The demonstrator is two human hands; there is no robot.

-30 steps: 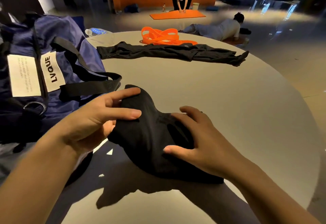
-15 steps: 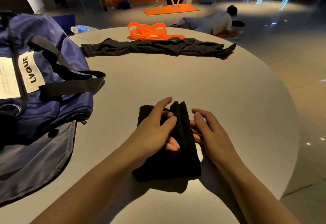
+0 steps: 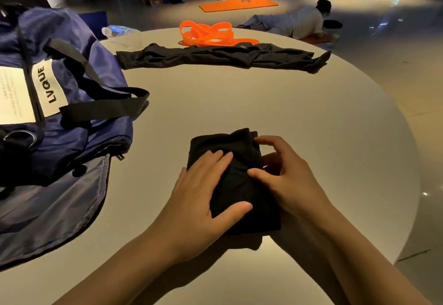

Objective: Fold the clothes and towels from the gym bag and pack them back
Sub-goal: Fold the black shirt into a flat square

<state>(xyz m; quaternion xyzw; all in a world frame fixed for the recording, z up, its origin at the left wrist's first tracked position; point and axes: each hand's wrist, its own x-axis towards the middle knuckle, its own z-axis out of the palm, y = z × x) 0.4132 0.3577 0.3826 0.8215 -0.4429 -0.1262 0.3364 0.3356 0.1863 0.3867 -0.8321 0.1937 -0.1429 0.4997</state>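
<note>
**Black garment folded small, pinned down under both hands**

A black cloth (image 3: 236, 180) is folded into a compact, thick rectangle on the round grey table (image 3: 263, 103), a rolled ridge running along its length. The left hand (image 3: 203, 196) is laid flat on its left half, fingers straight and pressed together, thumb spread out across the near end. The right hand (image 3: 285, 177) is curled over the right edge — thumb and fingertips seem to be pinching the fold, though how much fabric is caught can't really be made out.

Left of the grip, a navy gym bag (image 3: 72, 122) is slumped on the table with its flap hanging open toward the viewer; what's inside can't be seen. A white label (image 3: 49, 87) on it reads "LVQUE", and a second white patch beside it has print too small to read.

Beyond the grip, a long black garment (image 3: 215, 56) is stretched out flat, with orange bands (image 3: 208, 34) just behind it and a plastic bottle (image 3: 117, 32) off to the left.
</note>
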